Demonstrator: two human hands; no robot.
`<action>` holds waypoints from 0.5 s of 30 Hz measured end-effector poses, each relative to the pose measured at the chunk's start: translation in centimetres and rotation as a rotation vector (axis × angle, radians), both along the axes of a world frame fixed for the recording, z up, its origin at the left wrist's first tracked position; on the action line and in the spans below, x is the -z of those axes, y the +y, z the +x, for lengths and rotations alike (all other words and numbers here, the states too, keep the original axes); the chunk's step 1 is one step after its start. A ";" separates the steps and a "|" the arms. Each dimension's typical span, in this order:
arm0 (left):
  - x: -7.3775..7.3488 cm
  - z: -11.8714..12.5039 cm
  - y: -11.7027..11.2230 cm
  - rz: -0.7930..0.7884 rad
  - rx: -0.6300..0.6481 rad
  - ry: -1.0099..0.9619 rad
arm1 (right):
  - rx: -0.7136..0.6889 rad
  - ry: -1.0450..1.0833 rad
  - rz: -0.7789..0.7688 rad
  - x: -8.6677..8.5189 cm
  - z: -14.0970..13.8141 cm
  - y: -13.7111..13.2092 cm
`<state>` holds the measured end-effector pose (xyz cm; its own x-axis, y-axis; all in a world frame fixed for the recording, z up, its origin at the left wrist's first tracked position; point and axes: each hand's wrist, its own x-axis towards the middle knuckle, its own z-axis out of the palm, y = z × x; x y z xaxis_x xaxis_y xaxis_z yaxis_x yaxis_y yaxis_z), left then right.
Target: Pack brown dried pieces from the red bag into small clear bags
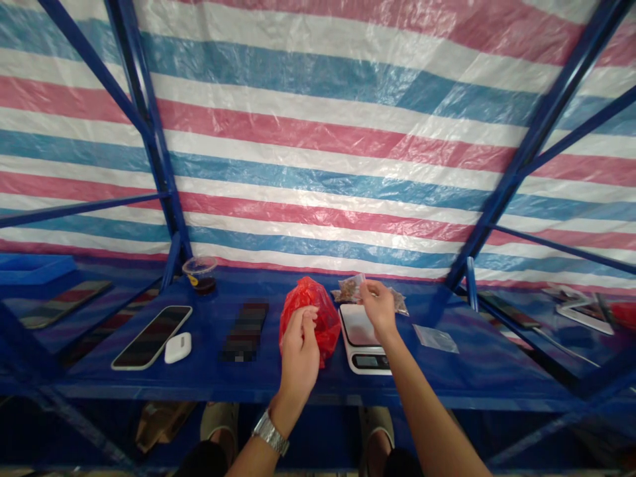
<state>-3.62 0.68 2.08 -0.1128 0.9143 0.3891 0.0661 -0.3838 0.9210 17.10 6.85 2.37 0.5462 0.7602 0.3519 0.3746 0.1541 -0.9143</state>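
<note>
On the blue shelf (447, 371), the right hand (378, 308) pinches its fingers shut above the white kitchen scale (360, 331), just beside a clear bag of brown bits (350, 289), while the left hand (299, 351) curls against a red plastic bag (311, 298), maybe gripping, I cannot tell.

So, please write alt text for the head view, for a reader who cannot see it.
Two bare hands work above a blue metal shelf: the left hand touches a crumpled red plastic bag, and the right hand grips a clear packet of brown pieces over a white digital scale.
</note>
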 end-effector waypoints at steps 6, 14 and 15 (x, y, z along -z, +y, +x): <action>-0.2 -1.5 0.2 -0.010 -0.009 0.002 | 0.279 -0.269 -0.107 0.7 2.6 0.2; -0.3 -2.3 -0.4 -0.011 0.020 0.044 | 0.431 -0.413 -0.402 1.7 8.9 -4.6; -0.2 -2.4 -0.5 -0.002 0.025 0.060 | 0.419 -0.457 -0.475 2.2 9.9 -5.1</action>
